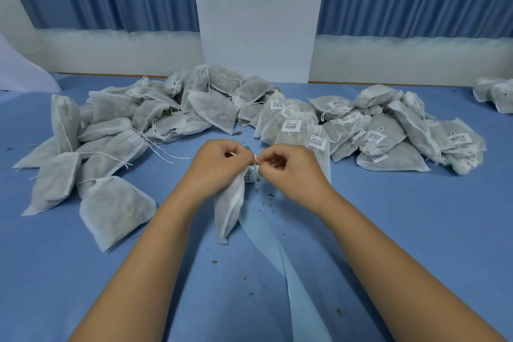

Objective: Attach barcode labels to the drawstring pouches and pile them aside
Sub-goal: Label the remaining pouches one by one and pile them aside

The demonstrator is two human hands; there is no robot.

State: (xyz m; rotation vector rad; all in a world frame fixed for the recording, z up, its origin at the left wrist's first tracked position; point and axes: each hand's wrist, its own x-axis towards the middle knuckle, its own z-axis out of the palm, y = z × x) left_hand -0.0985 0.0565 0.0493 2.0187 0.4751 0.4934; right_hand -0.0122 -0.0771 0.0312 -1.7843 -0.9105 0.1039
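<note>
A white drawstring pouch [229,208] hangs upright over the blue table [416,230], gripped at its neck by my left hand [219,165]. A barcode label [249,176] dangles at the neck, half hidden between my hands. My right hand [286,168] pinches the pouch's string beside my left hand's fingertips. A heap of unlabelled pouches [125,130] lies to the left. On the right lies a heap of labelled pouches [374,130], barcode tags showing.
A pale blue backing strip [291,272] runs from under the pouch toward the near edge. Dark crumbs are scattered around it. Two more pouches [494,93] lie at the far right. A white wall and blue curtains stand behind the table.
</note>
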